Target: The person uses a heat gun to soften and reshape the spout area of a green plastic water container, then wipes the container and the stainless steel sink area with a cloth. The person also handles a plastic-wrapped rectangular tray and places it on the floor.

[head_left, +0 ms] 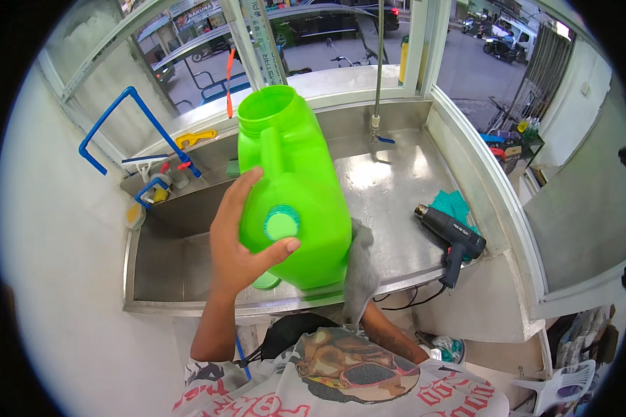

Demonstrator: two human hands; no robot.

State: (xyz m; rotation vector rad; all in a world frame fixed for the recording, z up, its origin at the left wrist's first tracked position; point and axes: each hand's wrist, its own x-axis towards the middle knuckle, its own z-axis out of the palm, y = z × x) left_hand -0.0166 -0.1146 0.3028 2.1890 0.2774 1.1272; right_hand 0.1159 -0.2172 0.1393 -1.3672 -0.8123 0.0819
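A large bright green plastic jug with an uncapped wide mouth stands near the front edge of a stainless steel sink counter. My left hand rests against its left side, fingers spread around a green round cap on the jug's face. Along the jug's right side my right hand is covered by a grey cloth or glove; its fingers are hidden, so its grip is unclear. A green lid lies at the jug's lower left.
A black hot air gun lies on a teal cloth at right, its cord hanging over the edge. The sink basin is at left, with blue pipes, a squeegee and a yellow plastic tool behind. Windows face a street.
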